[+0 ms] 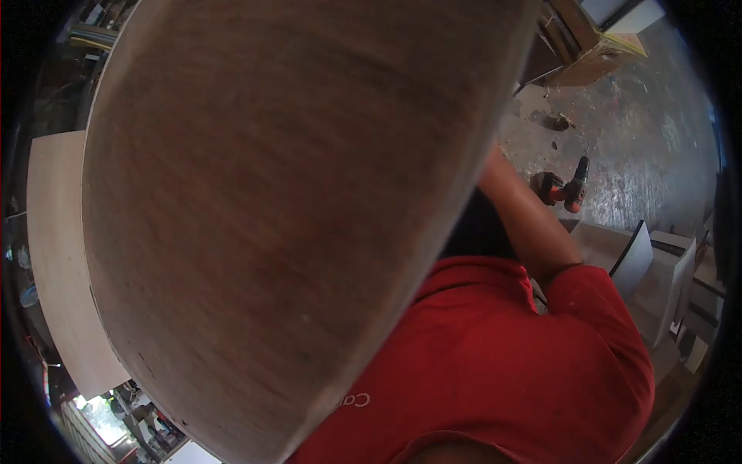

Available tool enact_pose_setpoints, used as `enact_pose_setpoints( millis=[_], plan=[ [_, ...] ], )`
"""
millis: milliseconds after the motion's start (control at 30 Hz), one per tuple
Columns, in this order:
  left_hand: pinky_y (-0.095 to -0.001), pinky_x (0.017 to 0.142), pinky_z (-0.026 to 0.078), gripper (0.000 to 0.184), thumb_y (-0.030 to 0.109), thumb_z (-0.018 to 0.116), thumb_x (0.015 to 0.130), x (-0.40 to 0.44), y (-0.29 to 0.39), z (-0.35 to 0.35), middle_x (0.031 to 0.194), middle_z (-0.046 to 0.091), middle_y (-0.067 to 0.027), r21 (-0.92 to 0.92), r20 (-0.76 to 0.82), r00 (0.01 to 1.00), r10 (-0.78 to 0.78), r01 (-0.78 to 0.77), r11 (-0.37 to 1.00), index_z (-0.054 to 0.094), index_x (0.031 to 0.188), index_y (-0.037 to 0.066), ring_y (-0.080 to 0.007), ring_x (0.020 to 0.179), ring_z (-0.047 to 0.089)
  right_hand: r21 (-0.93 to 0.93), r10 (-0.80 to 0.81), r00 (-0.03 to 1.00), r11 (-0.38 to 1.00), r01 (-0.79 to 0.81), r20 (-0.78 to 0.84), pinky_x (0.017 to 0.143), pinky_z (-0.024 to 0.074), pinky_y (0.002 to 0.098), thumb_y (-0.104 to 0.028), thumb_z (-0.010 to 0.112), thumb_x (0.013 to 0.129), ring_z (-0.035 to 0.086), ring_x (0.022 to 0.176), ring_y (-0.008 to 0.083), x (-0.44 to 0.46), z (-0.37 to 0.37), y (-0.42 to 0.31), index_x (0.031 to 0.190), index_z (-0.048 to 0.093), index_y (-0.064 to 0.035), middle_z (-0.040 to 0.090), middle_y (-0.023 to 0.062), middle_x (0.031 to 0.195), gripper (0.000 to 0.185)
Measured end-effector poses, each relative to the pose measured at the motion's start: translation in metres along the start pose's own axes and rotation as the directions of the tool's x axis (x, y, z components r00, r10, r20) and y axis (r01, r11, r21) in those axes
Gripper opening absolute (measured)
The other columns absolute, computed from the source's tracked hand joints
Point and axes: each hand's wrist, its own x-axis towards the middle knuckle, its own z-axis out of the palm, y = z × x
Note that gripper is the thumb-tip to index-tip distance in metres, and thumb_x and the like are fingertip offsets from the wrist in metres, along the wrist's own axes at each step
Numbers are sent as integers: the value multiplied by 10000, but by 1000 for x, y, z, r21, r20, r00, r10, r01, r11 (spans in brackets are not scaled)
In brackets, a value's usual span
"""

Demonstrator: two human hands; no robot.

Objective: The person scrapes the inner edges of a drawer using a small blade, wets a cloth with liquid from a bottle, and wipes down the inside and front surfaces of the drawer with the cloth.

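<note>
A large brown wooden board [286,201] fills most of the head view, close to the camera and tilted. My right arm reaches up from the red sleeve to the board's right edge. Only a sliver of my right hand [491,164] shows there; the board hides its fingers, so I cannot tell how they are placed. My left hand does not appear.
On the floor [641,131] at the right lies a cordless drill [575,187]. White panels [634,255] stand at the lower right, and a wooden box [591,62] is at the upper right. A pale board [58,255] shows at the left.
</note>
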Motion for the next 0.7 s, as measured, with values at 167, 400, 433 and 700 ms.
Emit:
enact_pose_setpoints(
  millis=[167, 400, 433, 700],
  plan=[
    [-494, 1081, 557, 658, 475, 585, 1021, 0, 1, 0, 1462, 609, -163, -41, -11, 1000, -27, 26, 999, 553, 1489, 14, -338, 1279, 635, 11, -130, 978, 991, 130, 165, 727, 606, 458, -178, 703, 946, 741, 806, 362, -37, 15, -47, 994, 704, -37, 726, 162, 910, 149],
    [-506, 1099, 548, 688, 490, 610, 1002, 4, 4, 5, 1477, 598, -157, -198, -50, 995, -85, 73, 977, 539, 1505, 26, -340, 1297, 625, 65, -201, 856, 979, 194, 476, 679, 601, 427, -138, 700, 935, 728, 821, 315, -87, 39, -82, 1057, 684, -62, 699, 104, 908, 144],
    [-507, 1101, 547, 692, 492, 614, 999, 4, 4, 6, 1479, 596, -156, -225, -56, 994, -96, 81, 971, 537, 1507, 28, -340, 1300, 623, 77, -214, 843, 976, 202, 494, 683, 601, 428, -138, 701, 934, 730, 822, 309, -89, 39, -84, 1059, 685, -64, 700, 97, 906, 146],
    [-537, 1122, 517, 784, 532, 690, 942, -25, -24, -15, 1526, 544, -119, -489, -24, 953, -302, 252, 835, 480, 1571, 113, -339, 1319, 592, 269, -167, 886, 962, 49, 434, 693, 605, 466, -179, 692, 961, 745, 798, 362, -74, 29, -61, 1102, 673, -46, 740, 168, 932, 195]
  ],
)
